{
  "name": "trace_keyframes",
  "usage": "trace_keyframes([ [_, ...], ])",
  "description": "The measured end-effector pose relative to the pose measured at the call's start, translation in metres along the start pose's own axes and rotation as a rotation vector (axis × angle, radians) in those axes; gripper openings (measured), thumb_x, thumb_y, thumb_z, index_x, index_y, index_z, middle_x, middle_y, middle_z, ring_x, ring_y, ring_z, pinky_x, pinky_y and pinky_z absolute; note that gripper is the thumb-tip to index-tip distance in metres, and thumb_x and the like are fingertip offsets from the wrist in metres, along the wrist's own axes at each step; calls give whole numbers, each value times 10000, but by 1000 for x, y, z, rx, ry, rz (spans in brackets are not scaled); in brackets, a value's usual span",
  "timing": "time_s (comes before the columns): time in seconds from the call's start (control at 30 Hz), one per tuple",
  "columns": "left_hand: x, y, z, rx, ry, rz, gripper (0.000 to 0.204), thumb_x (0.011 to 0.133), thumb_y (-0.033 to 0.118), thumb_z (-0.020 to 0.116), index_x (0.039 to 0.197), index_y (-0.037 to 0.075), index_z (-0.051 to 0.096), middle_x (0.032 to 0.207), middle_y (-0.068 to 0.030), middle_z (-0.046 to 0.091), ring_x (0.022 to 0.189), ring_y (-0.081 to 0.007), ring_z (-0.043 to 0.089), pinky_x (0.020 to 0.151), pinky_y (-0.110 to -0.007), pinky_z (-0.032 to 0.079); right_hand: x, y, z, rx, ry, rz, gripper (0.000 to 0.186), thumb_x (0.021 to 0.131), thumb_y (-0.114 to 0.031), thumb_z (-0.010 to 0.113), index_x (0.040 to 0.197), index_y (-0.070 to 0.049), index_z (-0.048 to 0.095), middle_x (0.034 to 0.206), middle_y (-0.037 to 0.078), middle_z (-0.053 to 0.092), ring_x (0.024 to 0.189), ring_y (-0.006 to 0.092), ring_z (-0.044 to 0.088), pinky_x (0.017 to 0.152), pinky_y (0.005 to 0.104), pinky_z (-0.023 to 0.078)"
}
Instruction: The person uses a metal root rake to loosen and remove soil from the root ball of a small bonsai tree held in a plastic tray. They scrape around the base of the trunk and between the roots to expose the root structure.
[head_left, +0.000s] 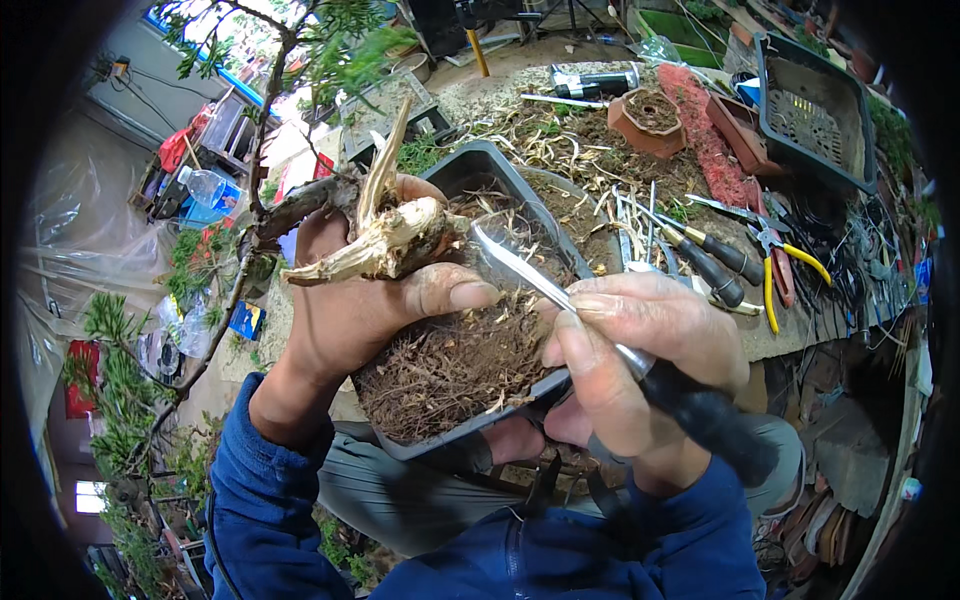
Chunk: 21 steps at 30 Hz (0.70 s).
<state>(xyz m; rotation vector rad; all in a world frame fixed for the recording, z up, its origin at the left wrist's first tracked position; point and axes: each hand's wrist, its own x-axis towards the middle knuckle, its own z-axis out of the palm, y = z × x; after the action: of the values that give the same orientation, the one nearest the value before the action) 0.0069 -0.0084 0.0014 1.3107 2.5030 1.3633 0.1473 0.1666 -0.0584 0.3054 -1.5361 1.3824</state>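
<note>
In my left hand (pixel 370 310) is a small juniper-like tree, gripped by its trunk, with the stripped, pale wood stub (pixel 395 240) turned toward my right. Its dark branch (pixel 245 270) and green needles (pixel 120 340) spread out to the left. My right hand (pixel 640 350) is closed round a carving tool (pixel 520 270) with a bright metal blade and a black handle. The blade's tip points at the pale wood, a short gap apart from it. Beneath both hands lies a dark plastic tray (pixel 540 205) holding brown soil and fibrous roots (pixel 450 375).
On the worktop to the right lie black-handled carving tools (pixel 715 270) and yellow-handled pliers (pixel 770 250). Farther back are a brown hexagonal pot (pixel 648 120), a black mesh-bottomed tray (pixel 810 120), a cordless tool (pixel 595 82) and wood shavings (pixel 535 145). A water bottle (pixel 208 188) stands at the left.
</note>
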Motion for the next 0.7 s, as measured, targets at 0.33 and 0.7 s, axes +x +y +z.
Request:
trace_keyframes([
  [0.33, 5, 4, 2, 171, -12, 78, 568, 707, 551, 915, 886, 45, 731, 942, -108, 726, 785, -314, 702, 738, -413, 559, 8, 9, -7, -105, -170, -108, 344, 773, 83, 807, 1083, -26, 704, 931, 178, 752, 719, 283, 752, 639, 345, 609],
  [0.7, 2, 14, -6, -331, -136, -192, 861, 664, 296, 995, 1347, -54, 605, 1184, -115, 723, 1107, -204, 673, 1014, -368, 529, 48, -6, 6, -221, -100, 257, 223, 966, -82, 746, 1153, 35, 714, 905, 130, 766, 707, 113, 700, 628, 235, 544],
])
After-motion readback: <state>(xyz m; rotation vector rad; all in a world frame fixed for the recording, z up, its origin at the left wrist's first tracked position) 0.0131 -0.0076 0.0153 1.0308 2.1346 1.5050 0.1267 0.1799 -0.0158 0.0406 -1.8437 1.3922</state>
